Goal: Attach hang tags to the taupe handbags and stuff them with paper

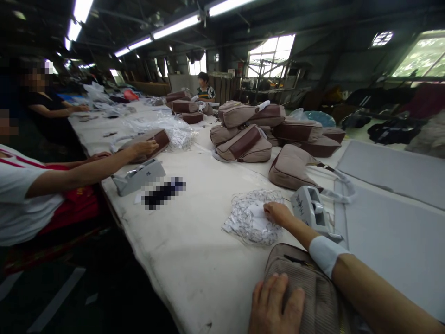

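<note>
My left hand [276,304] lies flat, fingers spread, on a ribbed taupe bag [314,297] at the near edge of the long white table [194,260]. My right hand [278,213], a white band at its wrist, reaches forward and pinches at a small white slip on a crumpled printed plastic wrapper [252,218]. A grey tape dispenser [311,208] stands just right of that hand.
A pile of taupe and maroon bags [267,134] sits at mid-table, one bag [294,167] lying closer. On the left, a co-worker's hand [142,148] rests on a bag near a second tape dispenser [139,176]. Grey boards [392,222] lie to the right. More people work farther back.
</note>
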### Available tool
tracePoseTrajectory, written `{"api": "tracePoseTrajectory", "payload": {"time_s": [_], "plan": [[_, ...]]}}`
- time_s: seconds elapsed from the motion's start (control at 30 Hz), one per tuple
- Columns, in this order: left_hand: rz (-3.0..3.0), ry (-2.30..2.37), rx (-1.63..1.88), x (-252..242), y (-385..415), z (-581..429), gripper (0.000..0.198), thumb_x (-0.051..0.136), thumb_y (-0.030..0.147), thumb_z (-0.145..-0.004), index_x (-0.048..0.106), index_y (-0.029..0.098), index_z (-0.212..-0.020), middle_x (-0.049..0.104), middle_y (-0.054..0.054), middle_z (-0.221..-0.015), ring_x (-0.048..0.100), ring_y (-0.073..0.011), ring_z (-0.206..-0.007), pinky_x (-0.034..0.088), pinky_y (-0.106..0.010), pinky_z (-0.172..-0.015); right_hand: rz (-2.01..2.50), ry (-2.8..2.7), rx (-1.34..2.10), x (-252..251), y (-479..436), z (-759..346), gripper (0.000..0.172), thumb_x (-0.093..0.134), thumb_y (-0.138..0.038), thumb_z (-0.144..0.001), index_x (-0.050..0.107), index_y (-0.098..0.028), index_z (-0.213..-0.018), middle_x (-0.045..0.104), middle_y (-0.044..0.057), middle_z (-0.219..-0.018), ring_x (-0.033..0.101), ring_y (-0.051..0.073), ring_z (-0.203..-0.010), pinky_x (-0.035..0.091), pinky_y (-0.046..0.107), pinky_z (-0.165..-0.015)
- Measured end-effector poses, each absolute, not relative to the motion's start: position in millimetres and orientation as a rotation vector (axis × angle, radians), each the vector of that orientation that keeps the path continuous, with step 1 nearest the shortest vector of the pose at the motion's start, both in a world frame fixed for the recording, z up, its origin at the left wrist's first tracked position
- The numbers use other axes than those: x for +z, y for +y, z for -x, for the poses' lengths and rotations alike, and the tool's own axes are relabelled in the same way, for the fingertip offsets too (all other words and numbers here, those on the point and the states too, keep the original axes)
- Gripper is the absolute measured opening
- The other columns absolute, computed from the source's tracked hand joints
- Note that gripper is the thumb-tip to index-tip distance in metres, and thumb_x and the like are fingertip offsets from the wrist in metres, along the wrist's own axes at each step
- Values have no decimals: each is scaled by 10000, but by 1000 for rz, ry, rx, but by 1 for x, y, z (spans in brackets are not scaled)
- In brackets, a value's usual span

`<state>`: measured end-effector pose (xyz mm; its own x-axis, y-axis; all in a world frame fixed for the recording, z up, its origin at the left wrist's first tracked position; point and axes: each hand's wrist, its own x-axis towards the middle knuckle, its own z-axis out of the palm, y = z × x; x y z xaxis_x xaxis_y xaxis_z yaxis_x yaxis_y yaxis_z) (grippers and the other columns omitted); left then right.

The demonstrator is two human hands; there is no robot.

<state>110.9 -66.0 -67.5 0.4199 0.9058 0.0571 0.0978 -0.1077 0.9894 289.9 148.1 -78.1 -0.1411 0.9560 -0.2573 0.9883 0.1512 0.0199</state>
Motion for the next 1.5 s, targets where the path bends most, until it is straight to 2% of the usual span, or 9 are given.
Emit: {"api": "tracePoseTrajectory", "payload": {"time_s": [0.17,0.3,0.6,0.8,0.93,1.13,1.33,1.43,1.5], "plan": [[-1602,897,834,-64,-60,-109,389,469,321,-847,572,280,-1219,480,-126,-1354,334,-402,-1279,34,-574,-1063,-1938,2261,-271,-83,148,-297,250,509,-344,-898,579,-145,-1032,605,56,-1013,586,173,-901,485,376,-798],[-1789,885,700,-40,-44,-97,506,686,226,-669,615,213,-1170,530,-184,-1274,396,-449,-1203,179,-571,-1025,-1990,2299,-326,-83,145,-302,233,507,-346,-899,609,-137,-892,629,28,-888,599,148,-818,487,343,-766],[-2072,820,582,-6,-37,-77,455,627,130,-662,619,134,-1117,572,-199,-1198,484,-381,-1108,301,-483,-953,-2332,2551,-218,-50,126,-296,240,470,-272,-888,658,-139,-821,673,61,-750,609,155,-694,439,256,-659],[-1990,806,673,-12,-37,-65,415,577,131,-720,629,192,-1127,592,-158,-1185,505,-350,-1093,317,-468,-954,-2378,2872,-49,15,77,-293,249,476,-332,-889,647,-154,-860,665,59,-831,604,144,-712,443,228,-671],[-1912,863,702,-9,-24,-44,366,588,168,-750,649,228,-1106,635,-102,-1124,533,-290,-1055,347,-379,-953,-2198,3132,117,42,4,-281,159,500,-259,-889,627,-172,-930,655,62,-936,606,138,-807,462,226,-711],[-1511,927,822,11,-30,-39,284,481,335,-873,682,195,-1016,659,-58,-1040,566,-206,-999,395,-248,-904,-1634,3315,572,32,-88,-241,225,419,-119,-900,590,-112,-1047,673,119,-913,613,189,-786,474,308,-670],[-1386,806,630,14,-39,-53,236,580,347,-820,706,149,-849,650,-45,-845,570,-174,-838,434,-239,-786,-1719,3440,530,3,-95,-219,234,439,-109,-889,576,-76,-1075,680,132,-862,596,181,-701,471,307,-588],[-1241,819,632,6,-38,-55,207,590,328,-811,664,135,-815,616,-16,-756,536,-127,-734,426,-209,-686,-1735,3450,411,8,-94,-237,284,525,-114,-851,560,-118,-1133,677,103,-938,603,173,-742,491,298,-636],[-1142,864,634,2,-36,-59,175,609,303,-790,621,129,-786,581,9,-685,503,-90,-636,405,-187,-608,-2069,3268,265,15,-89,-257,305,550,-180,-851,553,-153,-1154,656,97,-1014,614,179,-817,506,298,-701]]}}
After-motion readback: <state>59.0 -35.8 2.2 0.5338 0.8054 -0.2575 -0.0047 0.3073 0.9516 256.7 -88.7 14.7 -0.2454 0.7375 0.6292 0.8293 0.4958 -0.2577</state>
